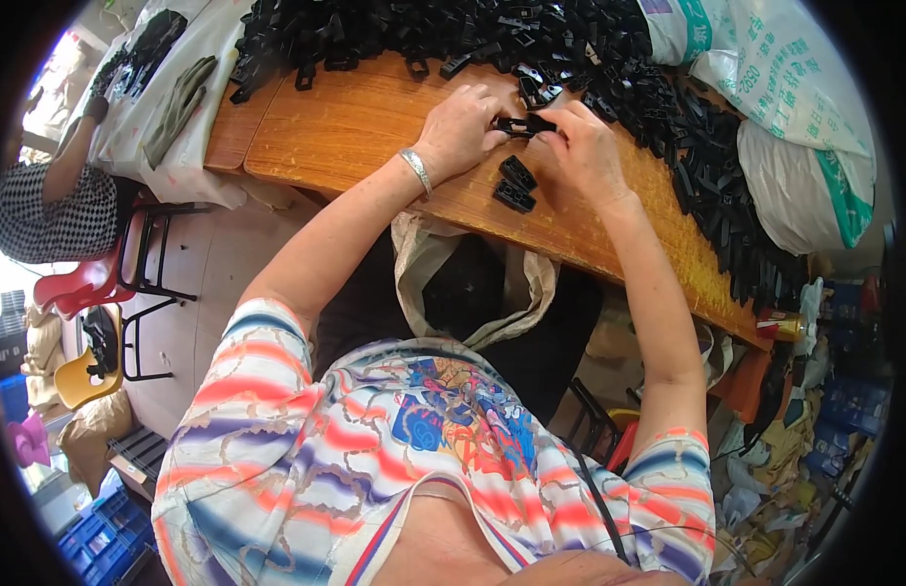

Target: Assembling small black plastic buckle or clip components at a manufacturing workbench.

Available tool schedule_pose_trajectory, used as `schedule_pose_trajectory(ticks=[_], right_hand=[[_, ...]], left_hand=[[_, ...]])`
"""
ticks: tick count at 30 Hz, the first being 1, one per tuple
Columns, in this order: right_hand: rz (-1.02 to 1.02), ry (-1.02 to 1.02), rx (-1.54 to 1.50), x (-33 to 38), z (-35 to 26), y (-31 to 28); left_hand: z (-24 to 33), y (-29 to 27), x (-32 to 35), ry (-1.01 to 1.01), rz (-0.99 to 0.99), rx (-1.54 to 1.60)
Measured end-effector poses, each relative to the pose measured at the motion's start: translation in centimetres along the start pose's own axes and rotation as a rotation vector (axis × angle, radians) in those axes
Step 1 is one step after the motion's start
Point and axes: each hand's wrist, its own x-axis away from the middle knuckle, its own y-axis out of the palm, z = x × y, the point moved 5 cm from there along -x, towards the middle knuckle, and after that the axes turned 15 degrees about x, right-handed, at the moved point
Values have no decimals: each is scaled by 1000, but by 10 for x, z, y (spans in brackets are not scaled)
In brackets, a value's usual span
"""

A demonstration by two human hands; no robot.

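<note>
Between my two hands is a small black plastic part (517,126), held just above the wooden table (346,127). My left hand (460,129), with a silver bracelet at the wrist, pinches its left end. The thumb and fingers of my right hand (588,146) close on its right end. Just below, two black block-like plastic pieces (516,176) lie near the table's front edge. A large heap of similar black plastic parts (453,34) spreads along the far side, beyond my hands. My fingers partly cover the held part, so its exact kind is unclear.
White sacks with green print (800,146) stand at the far right, behind the heap. A cloth bag's handles (531,293) hang below the table edge. At left, another person in a checked top (58,210) works at a covered table with gloves (180,107).
</note>
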Motion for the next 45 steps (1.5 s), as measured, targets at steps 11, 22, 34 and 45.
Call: schedule_pose_trajectory(ticks=[11,22,34,45], right_hand=[[-62,-209,217,-1,-25,20],[-33,-4,90,-3,21,5],[-179,80,337,-39,48,21],[-109,210,295,-9,48,-4]], left_hand=[[-1,-1,0,-37,-25,77],[-4,-10,-31,51,-269,124],[7,10,-56,222,-142,-154],[7,17,-36,186,-47,-51]])
